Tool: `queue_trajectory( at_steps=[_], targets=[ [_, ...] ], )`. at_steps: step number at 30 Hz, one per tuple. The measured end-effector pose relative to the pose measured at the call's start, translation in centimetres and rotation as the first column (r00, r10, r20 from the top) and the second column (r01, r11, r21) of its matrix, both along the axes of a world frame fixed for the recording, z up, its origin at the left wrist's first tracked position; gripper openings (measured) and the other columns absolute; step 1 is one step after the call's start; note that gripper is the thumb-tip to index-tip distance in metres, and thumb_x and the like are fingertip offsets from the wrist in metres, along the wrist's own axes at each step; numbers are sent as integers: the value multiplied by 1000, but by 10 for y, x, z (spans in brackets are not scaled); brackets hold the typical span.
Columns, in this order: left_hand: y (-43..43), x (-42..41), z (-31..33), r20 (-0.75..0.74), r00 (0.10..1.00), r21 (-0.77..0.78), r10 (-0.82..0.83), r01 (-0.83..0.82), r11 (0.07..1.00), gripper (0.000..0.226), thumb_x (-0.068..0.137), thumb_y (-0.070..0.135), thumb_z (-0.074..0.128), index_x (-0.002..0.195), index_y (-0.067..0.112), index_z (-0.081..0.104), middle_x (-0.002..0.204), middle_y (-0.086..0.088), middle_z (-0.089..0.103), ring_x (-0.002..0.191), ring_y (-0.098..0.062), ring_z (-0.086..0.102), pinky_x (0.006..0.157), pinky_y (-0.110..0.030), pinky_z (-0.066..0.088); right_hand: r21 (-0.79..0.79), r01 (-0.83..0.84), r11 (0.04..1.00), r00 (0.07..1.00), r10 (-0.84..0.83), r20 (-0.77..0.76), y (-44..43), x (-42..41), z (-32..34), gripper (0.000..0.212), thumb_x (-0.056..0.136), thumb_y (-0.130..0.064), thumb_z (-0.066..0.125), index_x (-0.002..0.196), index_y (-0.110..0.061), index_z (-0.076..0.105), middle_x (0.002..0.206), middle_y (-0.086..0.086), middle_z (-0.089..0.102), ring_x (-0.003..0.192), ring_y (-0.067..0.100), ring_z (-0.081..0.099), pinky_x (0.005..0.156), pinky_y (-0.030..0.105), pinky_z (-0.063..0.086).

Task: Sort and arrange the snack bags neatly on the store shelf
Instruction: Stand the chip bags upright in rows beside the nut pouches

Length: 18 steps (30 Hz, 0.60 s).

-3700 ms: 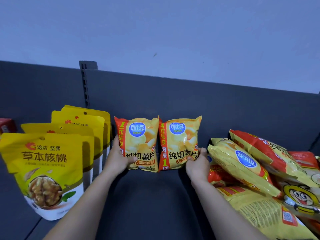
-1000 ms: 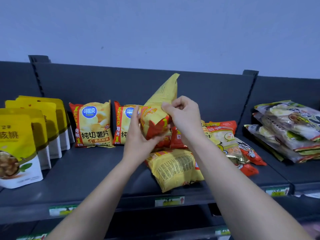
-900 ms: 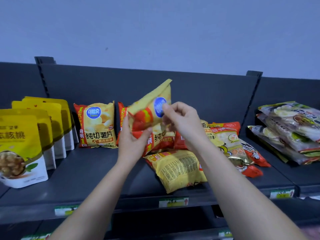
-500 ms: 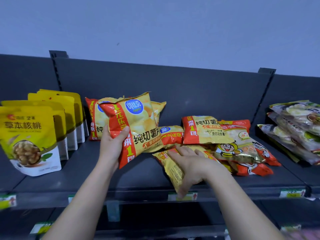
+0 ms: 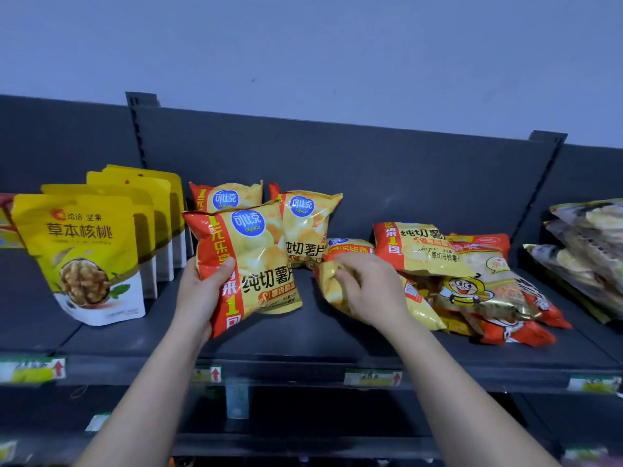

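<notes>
So the chip bag sits left of centre in the frame, upright and leaning a bit to the right. The left hand grips its lower left corner, thumb over the red stripe on the front and the other fingers tucked behind where I can't see them. Its bottom edge is down by the shelf, but I can't tell if it's actually touching. Right behind it two matching bags stand against the back panel. Just right of centre the right hand has its fingers curled into the left end of a yellow bag lying flat, which pokes out from under the messy pile of snack bags. Half a second ago that hand was lying flat on the same bag with fingers stretched out, and the chip bag was higher up and more tilted; now it's lower and straighter. A row of walnut pouches stands at the left edge, and clear packs are stacked at the far right.
</notes>
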<state>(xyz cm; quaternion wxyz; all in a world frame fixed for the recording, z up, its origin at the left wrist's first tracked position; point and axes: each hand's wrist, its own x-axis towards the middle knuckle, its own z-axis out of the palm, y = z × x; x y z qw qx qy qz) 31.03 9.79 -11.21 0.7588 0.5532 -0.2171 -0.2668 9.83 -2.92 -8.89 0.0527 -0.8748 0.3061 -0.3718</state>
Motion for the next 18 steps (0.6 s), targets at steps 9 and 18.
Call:
queue_trajectory(
  at_steps=[9, 18],
  targets=[
    [13, 22, -11, 49, 995, 79, -89, 85, 993, 33, 89, 14, 64, 120, 18, 51, 105, -6, 68, 92, -25, 67, 67, -35, 51, 581, -438, 686, 765, -55, 642, -1, 24, 27, 19, 101, -19, 49, 98, -26, 67, 103, 1, 72, 99, 20, 69, 86, 41, 56],
    [5, 31, -31, 242, 967, 239, -76, 16, 971, 92, 61, 11, 89, 135, 20, 35, 110, 4, 61, 102, -19, 62, 83, -37, 50, 741, -449, 499, 819, -102, 565, -6, 31, -33, 53, 82, -66, 40, 129, -42, 46, 122, -12, 61, 113, 7, 59, 95, 36, 49]
  ],
)
